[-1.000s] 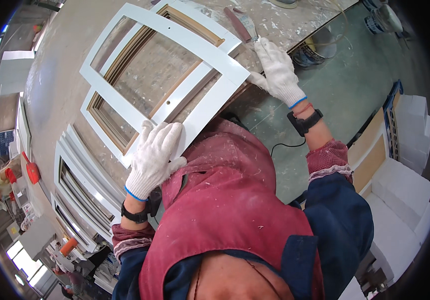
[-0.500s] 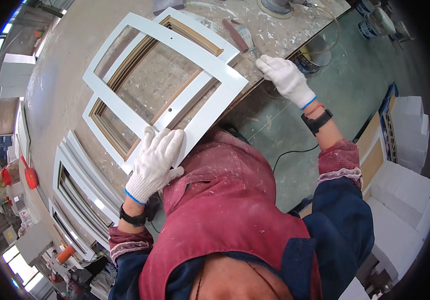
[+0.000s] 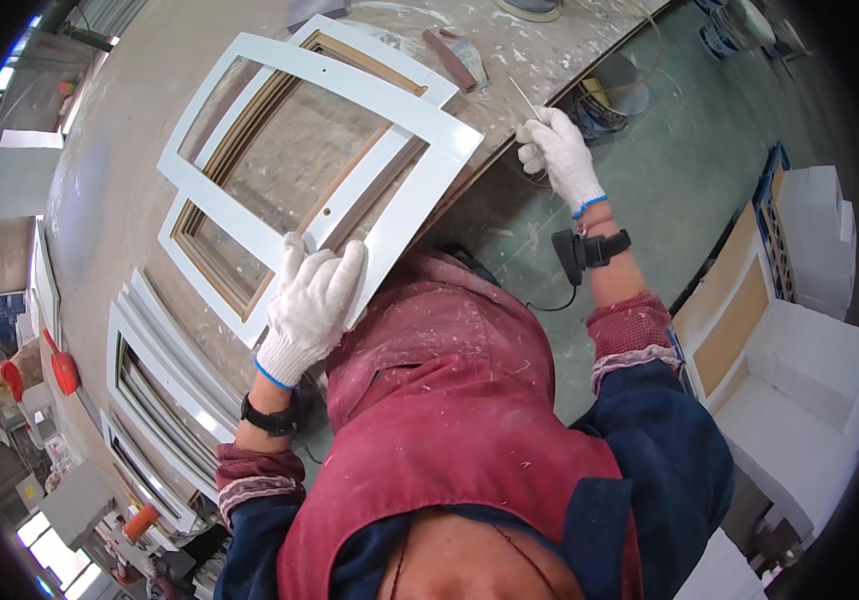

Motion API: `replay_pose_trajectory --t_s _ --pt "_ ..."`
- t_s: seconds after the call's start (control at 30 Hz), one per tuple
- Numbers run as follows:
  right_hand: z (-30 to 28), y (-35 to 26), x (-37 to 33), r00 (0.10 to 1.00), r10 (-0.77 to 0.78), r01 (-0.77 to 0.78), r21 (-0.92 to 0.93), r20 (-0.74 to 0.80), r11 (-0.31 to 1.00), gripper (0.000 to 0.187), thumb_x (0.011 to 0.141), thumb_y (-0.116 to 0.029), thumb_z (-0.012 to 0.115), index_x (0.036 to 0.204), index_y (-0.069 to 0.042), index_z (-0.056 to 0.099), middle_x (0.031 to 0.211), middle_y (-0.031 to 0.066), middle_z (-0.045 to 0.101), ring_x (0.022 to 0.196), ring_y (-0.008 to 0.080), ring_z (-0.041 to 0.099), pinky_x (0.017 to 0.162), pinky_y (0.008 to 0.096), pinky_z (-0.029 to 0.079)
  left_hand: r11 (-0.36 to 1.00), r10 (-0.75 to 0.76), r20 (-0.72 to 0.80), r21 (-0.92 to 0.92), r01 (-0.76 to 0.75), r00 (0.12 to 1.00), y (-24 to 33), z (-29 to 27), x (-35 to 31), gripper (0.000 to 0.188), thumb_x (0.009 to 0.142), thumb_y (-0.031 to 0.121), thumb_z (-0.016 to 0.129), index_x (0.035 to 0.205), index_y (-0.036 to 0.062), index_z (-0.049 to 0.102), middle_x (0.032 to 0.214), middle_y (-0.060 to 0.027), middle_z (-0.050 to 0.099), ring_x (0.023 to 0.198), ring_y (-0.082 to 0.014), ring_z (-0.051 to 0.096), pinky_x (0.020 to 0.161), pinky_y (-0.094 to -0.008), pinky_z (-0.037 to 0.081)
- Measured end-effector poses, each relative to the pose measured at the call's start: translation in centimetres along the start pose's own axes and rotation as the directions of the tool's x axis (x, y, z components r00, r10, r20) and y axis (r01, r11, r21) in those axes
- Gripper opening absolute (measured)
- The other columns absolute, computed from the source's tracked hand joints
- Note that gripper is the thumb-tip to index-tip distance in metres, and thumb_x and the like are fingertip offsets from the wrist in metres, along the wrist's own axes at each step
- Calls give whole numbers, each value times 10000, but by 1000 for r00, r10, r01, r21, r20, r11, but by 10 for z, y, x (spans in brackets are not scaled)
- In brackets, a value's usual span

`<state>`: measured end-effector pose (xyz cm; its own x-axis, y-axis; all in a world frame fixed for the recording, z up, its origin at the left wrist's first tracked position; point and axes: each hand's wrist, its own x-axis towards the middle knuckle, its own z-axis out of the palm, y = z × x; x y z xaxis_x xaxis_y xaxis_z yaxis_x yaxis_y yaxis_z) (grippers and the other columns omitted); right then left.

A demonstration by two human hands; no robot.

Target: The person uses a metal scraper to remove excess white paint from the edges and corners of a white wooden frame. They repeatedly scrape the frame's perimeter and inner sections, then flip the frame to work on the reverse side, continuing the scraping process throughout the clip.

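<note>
A white arched window-like frame (image 3: 418, 205) lies across a second white frame (image 3: 235, 318) with brown inner edges, near the bench's front edge. My left hand (image 3: 308, 308), in a white knitted glove, rests on the near corner of the upper frame. Its fingers are apart and slightly bent. Out past the frames to the right, my gloved right hand (image 3: 560, 150) is closed on a thin pale stick (image 3: 524, 97), whose tip points up and left over the bench edge. The stick's lower end is hidden in the glove.
A putty knife with a red-brown handle (image 3: 455, 62) lies beyond the frames. More white frames (image 3: 165, 370) lean together at left, near a red dustpan-like tool (image 3: 63, 368). Buckets (image 3: 622, 88) stand below the bench edge, and white blocks (image 3: 800, 410) are stacked at right.
My right hand has moved slightly down and left, turning so the thin stick now shows. My left hand stays on the frame, its fingers a little more bent. The view has shifted slightly.
</note>
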<state>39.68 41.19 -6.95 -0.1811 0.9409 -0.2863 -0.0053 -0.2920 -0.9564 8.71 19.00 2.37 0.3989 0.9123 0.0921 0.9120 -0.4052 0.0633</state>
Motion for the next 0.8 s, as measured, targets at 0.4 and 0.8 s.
replay_pose_trajectory --t_s 0.4,0.8 --pt "36 0 -86 992 -23 -39 476 124 879 414 1051 -357 443 1250 -24 587 769 -79 491 596 12 396 517 164 348 988 -80 -120 -138 63 990 19 -5 37 733 678 369 776 1263 -12 552 868 -119 634 867 -321 615 1013 -498 421" --pt "51 -22 -72 882 -371 422 139 -291 896 288 949 -122 628 1211 -4 611 969 33 670 857 50 585 786 237 506 981 -115 -206 -178 78 972 23 -32 45 722 666 329 788 1269 16 544 851 -101 635 895 -310 615 994 -482 432"
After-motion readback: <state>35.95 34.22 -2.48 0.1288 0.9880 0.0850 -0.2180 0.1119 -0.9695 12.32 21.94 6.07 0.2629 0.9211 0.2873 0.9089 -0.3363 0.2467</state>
